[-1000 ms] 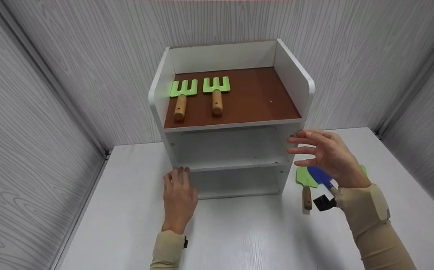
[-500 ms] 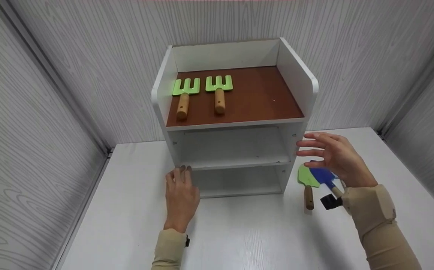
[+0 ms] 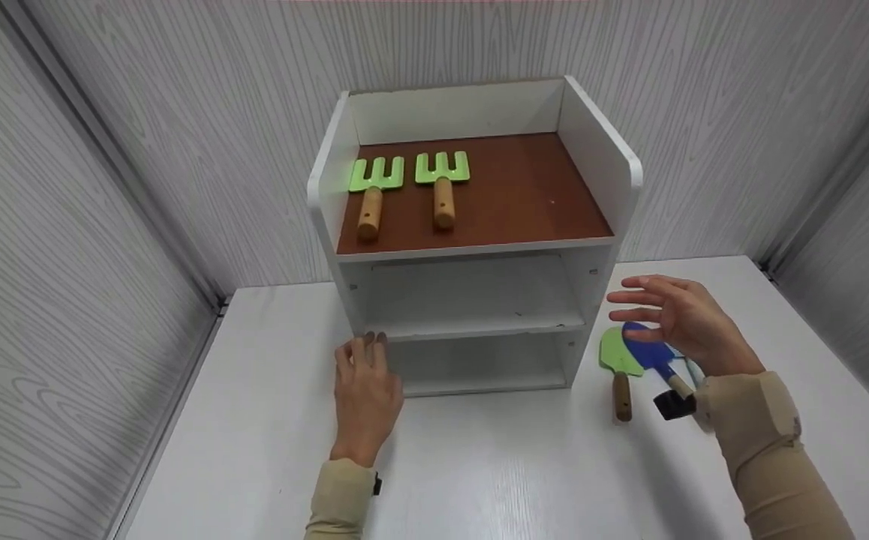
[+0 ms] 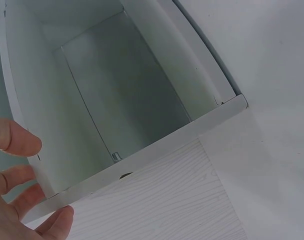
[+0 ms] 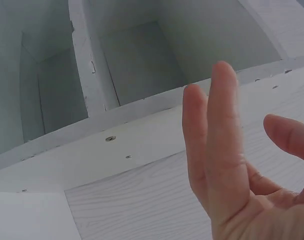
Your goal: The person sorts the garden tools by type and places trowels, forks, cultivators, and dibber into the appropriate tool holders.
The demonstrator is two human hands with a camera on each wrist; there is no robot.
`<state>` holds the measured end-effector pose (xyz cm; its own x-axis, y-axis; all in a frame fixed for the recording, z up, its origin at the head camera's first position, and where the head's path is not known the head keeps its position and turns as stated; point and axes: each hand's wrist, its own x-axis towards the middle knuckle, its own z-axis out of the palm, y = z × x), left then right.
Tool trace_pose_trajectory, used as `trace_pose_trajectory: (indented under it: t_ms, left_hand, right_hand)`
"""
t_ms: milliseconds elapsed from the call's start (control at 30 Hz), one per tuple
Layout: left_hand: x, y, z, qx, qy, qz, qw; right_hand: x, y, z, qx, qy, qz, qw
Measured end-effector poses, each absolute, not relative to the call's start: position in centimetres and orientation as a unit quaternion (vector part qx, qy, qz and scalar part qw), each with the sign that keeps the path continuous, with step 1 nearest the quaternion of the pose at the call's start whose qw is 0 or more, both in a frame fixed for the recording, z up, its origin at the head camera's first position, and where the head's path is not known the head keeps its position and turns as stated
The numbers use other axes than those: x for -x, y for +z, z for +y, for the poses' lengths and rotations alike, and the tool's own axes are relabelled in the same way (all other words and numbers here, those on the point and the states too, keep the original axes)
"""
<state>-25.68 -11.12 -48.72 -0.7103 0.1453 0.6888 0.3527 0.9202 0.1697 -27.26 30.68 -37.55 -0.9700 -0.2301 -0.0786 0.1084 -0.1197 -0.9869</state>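
My left hand (image 3: 365, 397) is at the left front edge of a white shelf unit (image 3: 479, 330). In the left wrist view its fingers (image 4: 19, 140) bend around the corner where the middle shelf meets the side panel, with one fingertip on the panel's outer face. My right hand (image 3: 682, 319) hovers off the unit's right side, palm turned inward, fingers spread and holding nothing. On the brown top lie two green hand forks (image 3: 377, 182) with wooden handles, side by side at the left, tines toward the back.
On the white table (image 3: 479, 465), right of the unit, lie a green spade-shaped tool (image 3: 616, 351) with a wooden handle and a blue trowel (image 3: 656, 358), partly hidden by my right hand and wrist. Grey wood-grain walls (image 3: 705, 135) enclose the table.
My right hand has moved right and slightly down, away from the unit's front right edge. My left hand stays at the left edge. The forks lie as before; the head view has shifted slightly.
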Motion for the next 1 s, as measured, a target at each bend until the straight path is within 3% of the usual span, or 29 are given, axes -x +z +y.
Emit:
trace_pose_trajectory:
  t_ms: [1000]
  left_hand:
    - [25.6, -48.7, -11.1, 0.138, -0.127, -0.92, 0.346]
  right_hand:
    - [27.6, -40.3, 36.3, -0.025, -0.722, 0.681, 0.12]
